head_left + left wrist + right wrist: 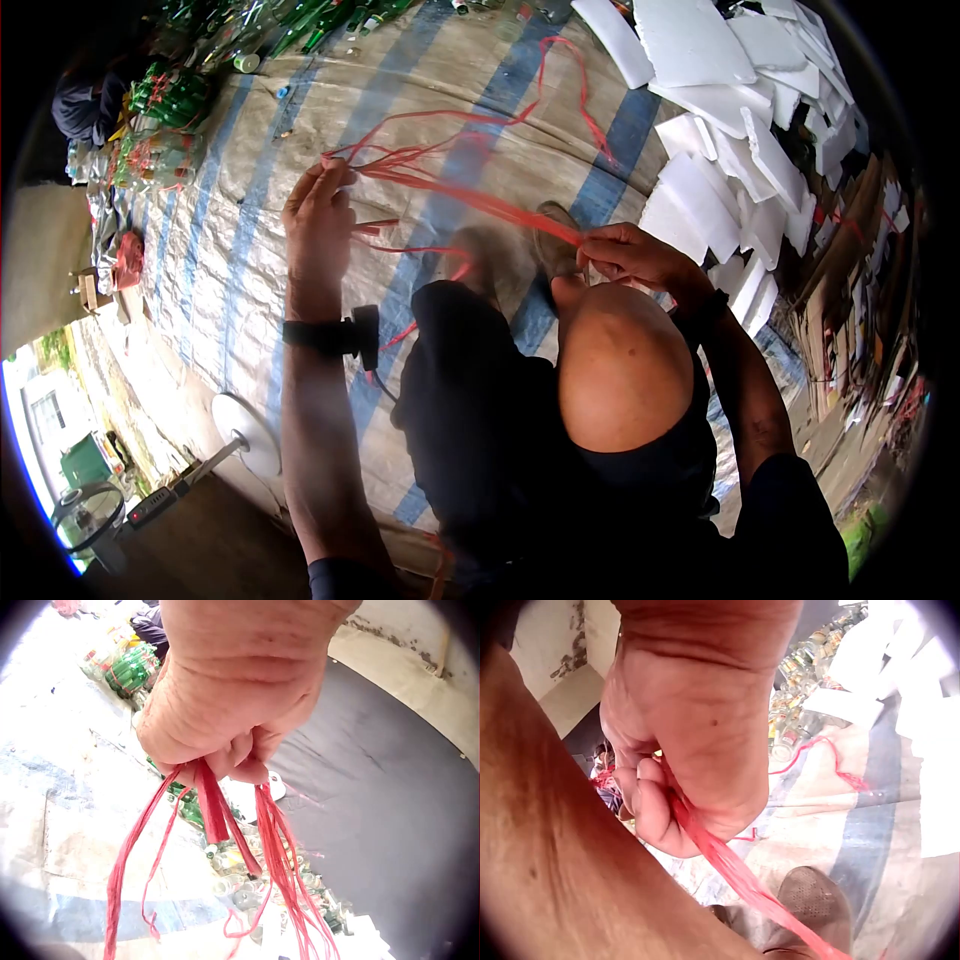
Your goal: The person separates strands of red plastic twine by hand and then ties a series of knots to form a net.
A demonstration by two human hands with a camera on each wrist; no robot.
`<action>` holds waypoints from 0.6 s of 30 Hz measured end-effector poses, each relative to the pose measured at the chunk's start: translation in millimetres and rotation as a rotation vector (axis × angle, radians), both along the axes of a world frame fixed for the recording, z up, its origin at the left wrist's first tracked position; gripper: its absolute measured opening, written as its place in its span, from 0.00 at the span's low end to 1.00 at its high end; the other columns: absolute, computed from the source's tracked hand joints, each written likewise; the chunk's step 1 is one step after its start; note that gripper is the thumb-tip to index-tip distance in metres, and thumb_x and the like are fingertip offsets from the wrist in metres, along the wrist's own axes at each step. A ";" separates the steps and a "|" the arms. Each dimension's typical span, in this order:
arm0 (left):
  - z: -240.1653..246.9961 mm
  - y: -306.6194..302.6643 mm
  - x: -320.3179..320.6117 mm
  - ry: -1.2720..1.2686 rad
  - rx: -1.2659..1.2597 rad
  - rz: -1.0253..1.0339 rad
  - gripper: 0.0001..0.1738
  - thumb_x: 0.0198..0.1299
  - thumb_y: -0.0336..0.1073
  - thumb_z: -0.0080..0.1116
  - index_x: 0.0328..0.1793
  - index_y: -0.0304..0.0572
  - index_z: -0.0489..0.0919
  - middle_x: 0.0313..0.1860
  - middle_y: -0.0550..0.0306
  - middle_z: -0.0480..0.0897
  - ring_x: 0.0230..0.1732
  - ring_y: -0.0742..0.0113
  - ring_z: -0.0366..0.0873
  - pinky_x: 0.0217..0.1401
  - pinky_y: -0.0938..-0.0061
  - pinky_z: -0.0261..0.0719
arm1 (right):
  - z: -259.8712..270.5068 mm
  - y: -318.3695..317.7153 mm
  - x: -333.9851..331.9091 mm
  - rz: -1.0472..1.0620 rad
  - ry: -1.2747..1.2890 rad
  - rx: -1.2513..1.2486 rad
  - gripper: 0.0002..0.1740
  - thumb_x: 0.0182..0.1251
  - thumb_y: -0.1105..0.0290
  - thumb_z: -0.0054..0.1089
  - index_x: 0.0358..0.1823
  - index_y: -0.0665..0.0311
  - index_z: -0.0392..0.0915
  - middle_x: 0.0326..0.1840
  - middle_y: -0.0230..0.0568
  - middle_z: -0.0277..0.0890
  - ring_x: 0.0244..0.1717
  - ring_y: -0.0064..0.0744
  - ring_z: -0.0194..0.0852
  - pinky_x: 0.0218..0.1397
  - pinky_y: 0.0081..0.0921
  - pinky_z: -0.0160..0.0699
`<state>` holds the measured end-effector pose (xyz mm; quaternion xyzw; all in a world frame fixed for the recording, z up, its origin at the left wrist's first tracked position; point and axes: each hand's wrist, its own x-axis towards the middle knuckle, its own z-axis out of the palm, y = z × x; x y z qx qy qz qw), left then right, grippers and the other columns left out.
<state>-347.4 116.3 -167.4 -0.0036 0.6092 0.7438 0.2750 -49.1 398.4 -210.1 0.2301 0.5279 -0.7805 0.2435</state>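
Over striped sheeting (240, 290), left hand (320, 215) and right hand (640, 257) curled, pinching red strands (490, 206).
Two shoes (810, 896), one foam heap (775, 160) lay nearby.

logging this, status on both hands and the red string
Left hand pinches red string. Right hand grips it too. String straight between hands. Nothing visibly blocking.

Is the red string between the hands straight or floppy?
Mostly straight: the red string runs nearly in a line from left hand to right hand.

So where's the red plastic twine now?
In the head view, the red plastic twine runs across the upper middle, from the left hand to the right hand, over the striped tarp.
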 end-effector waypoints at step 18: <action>-25.4 -14.3 -31.6 0.037 -0.201 0.040 0.15 0.69 0.37 0.64 0.56 0.37 0.82 0.39 0.60 0.88 0.18 0.84 0.60 0.19 0.84 0.56 | -3.4 39.1 3.6 -0.185 0.023 0.093 0.15 0.80 0.61 0.52 0.43 0.67 0.77 0.18 0.21 0.54 0.17 0.13 0.45 0.22 0.19 0.45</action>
